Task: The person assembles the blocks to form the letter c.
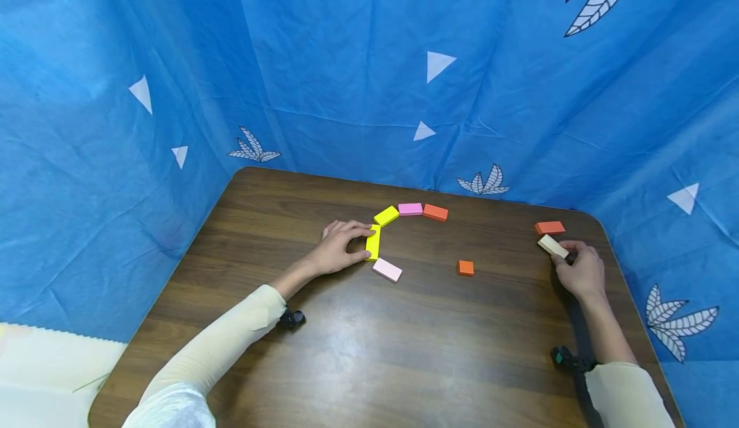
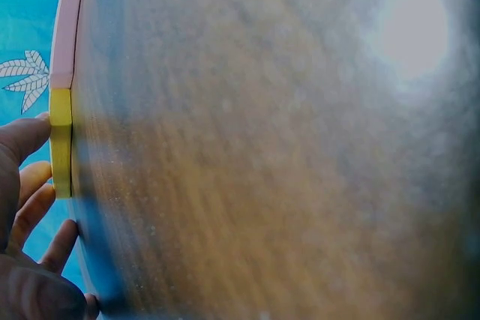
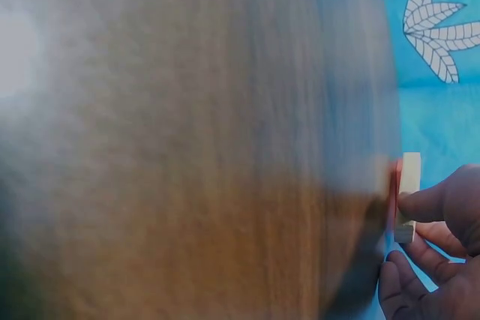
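On the table's left half, my left hand (image 1: 337,251) pinches a yellow block (image 1: 374,242) lengthwise, thumb at its near end and fingers at its far end. The left wrist view shows that block (image 2: 61,148) lying on the tabletop, with a pale pink block (image 2: 65,39) at its end. At the far right, my right hand (image 1: 583,275) holds a cream wooden block (image 1: 551,245) between thumb and fingers. In the right wrist view the cream block (image 3: 408,185) overlaps a red-orange block (image 3: 394,192).
A second yellow block (image 1: 386,215), a bright pink block (image 1: 410,209) and a red-orange block (image 1: 435,212) curve onward from the left hand. A small orange block (image 1: 465,267) lies mid-table. Blue patterned cloth (image 1: 369,81) hangs behind the wooden table (image 1: 358,364).
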Demonstrator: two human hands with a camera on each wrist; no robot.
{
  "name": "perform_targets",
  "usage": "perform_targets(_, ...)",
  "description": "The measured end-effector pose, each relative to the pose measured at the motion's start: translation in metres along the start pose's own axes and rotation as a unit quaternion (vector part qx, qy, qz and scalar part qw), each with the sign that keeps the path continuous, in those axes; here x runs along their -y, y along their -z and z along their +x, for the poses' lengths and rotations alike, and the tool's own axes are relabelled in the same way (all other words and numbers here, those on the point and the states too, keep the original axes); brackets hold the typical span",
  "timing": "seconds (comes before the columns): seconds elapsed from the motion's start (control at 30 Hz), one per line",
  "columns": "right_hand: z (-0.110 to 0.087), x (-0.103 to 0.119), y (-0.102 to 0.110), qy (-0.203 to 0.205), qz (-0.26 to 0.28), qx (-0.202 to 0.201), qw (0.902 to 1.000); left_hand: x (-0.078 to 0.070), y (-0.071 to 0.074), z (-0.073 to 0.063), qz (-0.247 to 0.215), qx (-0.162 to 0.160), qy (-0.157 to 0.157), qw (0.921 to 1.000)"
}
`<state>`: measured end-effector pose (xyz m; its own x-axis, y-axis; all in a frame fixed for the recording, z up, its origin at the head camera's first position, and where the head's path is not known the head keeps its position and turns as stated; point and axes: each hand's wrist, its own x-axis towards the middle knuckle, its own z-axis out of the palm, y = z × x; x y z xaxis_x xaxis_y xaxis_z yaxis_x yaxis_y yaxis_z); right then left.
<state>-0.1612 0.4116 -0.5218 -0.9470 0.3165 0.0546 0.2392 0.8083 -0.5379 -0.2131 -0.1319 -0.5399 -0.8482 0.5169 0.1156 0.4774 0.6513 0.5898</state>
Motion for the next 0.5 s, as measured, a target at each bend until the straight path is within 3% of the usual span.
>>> perform_targets(0.5,-0.021,0.021,-0.012,0.053,0.012,-0.007,0.9985,0.000,0.000,0.001,0.001,0.001,-0.001,1.0000)
